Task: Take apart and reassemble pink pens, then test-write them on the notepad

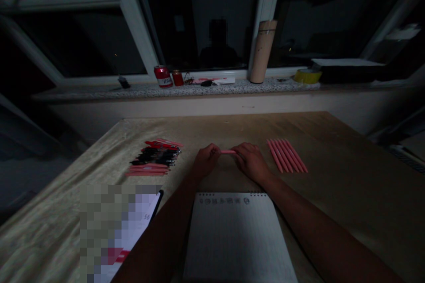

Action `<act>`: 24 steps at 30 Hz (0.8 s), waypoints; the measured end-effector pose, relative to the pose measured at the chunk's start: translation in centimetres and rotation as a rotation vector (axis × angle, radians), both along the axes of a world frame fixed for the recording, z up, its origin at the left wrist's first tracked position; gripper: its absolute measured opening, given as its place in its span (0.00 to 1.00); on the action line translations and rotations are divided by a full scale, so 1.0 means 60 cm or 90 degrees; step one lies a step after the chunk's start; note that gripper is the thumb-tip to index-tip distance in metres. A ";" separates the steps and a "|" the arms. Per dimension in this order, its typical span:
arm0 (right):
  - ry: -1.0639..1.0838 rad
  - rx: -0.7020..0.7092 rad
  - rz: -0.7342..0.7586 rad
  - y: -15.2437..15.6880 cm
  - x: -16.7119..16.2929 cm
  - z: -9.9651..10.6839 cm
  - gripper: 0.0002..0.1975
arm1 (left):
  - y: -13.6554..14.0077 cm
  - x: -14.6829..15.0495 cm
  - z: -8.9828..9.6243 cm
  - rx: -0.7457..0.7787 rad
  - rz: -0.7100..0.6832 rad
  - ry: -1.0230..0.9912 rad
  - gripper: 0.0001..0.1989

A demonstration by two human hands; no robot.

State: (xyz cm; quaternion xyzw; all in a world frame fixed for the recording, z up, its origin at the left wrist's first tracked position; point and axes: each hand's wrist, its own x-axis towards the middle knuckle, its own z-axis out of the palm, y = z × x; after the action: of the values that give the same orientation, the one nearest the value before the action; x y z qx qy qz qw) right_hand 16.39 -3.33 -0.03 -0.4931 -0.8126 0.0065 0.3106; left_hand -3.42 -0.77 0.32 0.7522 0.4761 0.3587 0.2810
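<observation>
A pink pen [227, 152] is held level between my two hands, just beyond the notepad. The fingers of my left hand [206, 159] are closed on its left end. Its right end is in the closed fingers of my right hand [249, 158]. To the right lies a row of several pink pens [286, 155], side by side. On the left is a pile of black pens [156, 156], with pink pens [149, 169] at its near side and red ones [162, 144] at its far side. Nearer me rests a spiral notepad [237, 239] with marks along its top.
A tablet or phone [141, 216], partly blurred, lies left of my left forearm. The table [332, 194] has a wrinkled cloth. On the windowsill [139, 93] stand a red can [163, 77], a red jar [177, 78], a tall cardboard tube [263, 51] and yellow tape [307, 76].
</observation>
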 end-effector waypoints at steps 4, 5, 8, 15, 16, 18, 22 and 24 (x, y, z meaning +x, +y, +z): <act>0.001 0.000 -0.002 0.000 -0.001 0.001 0.10 | 0.002 0.001 -0.003 0.013 0.008 0.020 0.16; 0.001 0.001 -0.002 -0.001 -0.001 0.001 0.10 | 0.003 0.001 -0.005 0.018 0.009 0.024 0.17; 0.002 0.001 0.001 -0.002 -0.001 0.004 0.10 | 0.004 0.001 -0.006 0.027 0.016 0.035 0.19; 0.002 0.004 -0.003 -0.001 0.000 0.002 0.10 | 0.002 0.000 -0.002 0.010 0.017 0.016 0.16; 0.001 0.005 -0.002 -0.001 0.000 0.002 0.10 | 0.001 0.000 -0.002 0.007 0.009 0.008 0.15; 0.000 0.005 0.000 -0.001 0.000 0.001 0.10 | 0.001 -0.001 -0.002 0.003 0.000 -0.005 0.14; 0.000 0.004 0.000 -0.001 0.000 0.002 0.10 | 0.000 -0.001 0.000 -0.005 0.006 -0.016 0.13; 0.000 0.005 -0.002 -0.002 0.000 0.002 0.10 | -0.001 0.000 0.002 -0.009 0.016 -0.017 0.12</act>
State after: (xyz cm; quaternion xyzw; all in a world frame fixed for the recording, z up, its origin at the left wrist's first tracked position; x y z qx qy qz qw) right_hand 16.38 -3.42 0.06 -0.4930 -0.8118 0.0030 0.3129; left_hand -3.43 -0.84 0.44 0.7394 0.4840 0.3686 0.2884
